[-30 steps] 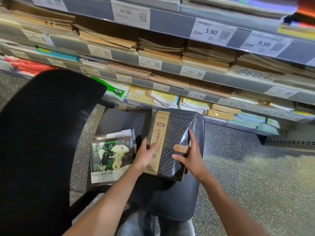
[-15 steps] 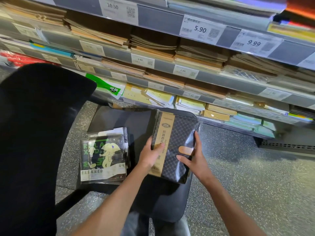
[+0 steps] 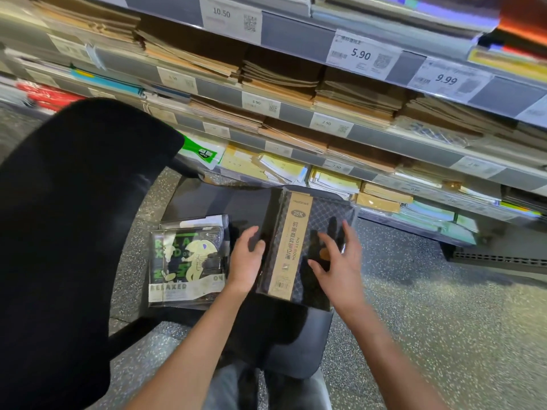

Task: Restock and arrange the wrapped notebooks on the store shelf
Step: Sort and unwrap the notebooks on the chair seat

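Both hands have loosened: the left hand (image 3: 247, 258) touches the dark wrapped notebook (image 3: 305, 247) at its left edge, while the right hand (image 3: 337, 261) hovers spread, seemingly off the film. It lies on the black chair seat (image 3: 284, 344). Re-grip both long edges before lifting toward the shelf (image 3: 370, 134); the cartoon-cover notebooks (image 3: 186, 258) lie just left.

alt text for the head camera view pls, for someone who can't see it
Two hands, left and right, fingers spread, frame a wrapped dark notebook lying on a black chair seat, in front of store shelves stacked with paper goods and price tags. A wrapped green-and-black notebook lies to its left on the seat.
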A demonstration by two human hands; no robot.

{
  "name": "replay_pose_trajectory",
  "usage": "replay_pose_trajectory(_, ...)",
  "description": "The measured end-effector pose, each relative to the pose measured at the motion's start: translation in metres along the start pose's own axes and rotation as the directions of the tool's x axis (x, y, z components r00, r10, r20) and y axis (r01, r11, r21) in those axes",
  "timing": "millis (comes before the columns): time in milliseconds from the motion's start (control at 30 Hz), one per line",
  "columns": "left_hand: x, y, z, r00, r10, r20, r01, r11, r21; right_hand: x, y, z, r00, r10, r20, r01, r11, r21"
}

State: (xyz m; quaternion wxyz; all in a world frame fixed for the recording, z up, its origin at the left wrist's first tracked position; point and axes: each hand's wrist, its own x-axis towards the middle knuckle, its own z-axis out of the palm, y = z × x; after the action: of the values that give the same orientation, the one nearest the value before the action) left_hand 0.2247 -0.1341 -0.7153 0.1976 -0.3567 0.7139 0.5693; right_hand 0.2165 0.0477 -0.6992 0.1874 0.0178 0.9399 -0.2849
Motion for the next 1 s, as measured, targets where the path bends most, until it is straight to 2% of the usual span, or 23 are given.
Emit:
replay_pose_trajectory(33, 0.0, -0.003, -0.009, 0.998, 0.042, -0.046, -0.042, 0.999, 0.009, 0.0, -0.005, 0.003, 0.999, -0.053, -0.004, 0.053, 0.998, -0.032)
replay_pose_trajectory(100, -0.002, -0.008, -0.028, 0.985, 0.105, -0.134, -0.101, 0.994, 0.037, 0.0, -0.021, 0.01, 0.997, -0.072, 0.038, 0.071, 0.997, 0.025)
replay_pose_trajectory(200, -0.004, -0.019, -0.054, 0.957, 0.197, -0.214, -0.173, 0.977, 0.128, 0.0, -0.05, 0.026, 0.995, -0.048, 0.093, 0.026, 0.973, 0.228)
replay_pose_trajectory(333, -0.005, -0.043, -0.086, 0.915, 0.263, -0.306, -0.201, 0.955, 0.218, 0.0, -0.086, 0.064, 0.981, -0.003, 0.196, -0.074, 0.92, 0.385)
replay_pose_trajectory(400, -0.005, -0.054, -0.103, 0.874, 0.233, -0.427, -0.161, 0.967, 0.197, -0.001, -0.101, 0.085, 0.959, 0.029, 0.281, -0.159, 0.878, 0.451)
replay_pose_trajectory(500, 0.001, -0.074, -0.128, 0.839, 0.066, -0.54, 0.006, 0.991, 0.131, -0.003, -0.113, 0.114, 0.904, 0.05, 0.425, -0.255, 0.86, 0.441)
replay_pose_trajectory(633, 0.005, -0.087, -0.142, 0.885, -0.163, -0.437, 0.17, 0.985, -0.022, -0.005, -0.116, 0.139, 0.861, 0.113, 0.495, -0.35, 0.838, 0.418)
replay_pose_trajectory(700, 0.002, -0.088, -0.141, 0.89, -0.218, -0.4, 0.223, 0.974, -0.036, -0.007, -0.119, 0.143, 0.859, 0.151, 0.489, -0.38, 0.828, 0.412)
replay_pose_trajectory(833, -0.002, -0.094, -0.14, 0.933, -0.161, -0.321, 0.143, 0.987, -0.078, -0.003, -0.125, 0.136, 0.884, 0.202, 0.422, -0.365, 0.862, 0.352)
replay_pose_trajectory(1000, -0.001, -0.097, -0.145, 0.939, -0.177, -0.295, 0.187, 0.982, 0.007, 0.005, -0.124, 0.133, 0.917, 0.17, 0.361, -0.292, 0.903, 0.315)
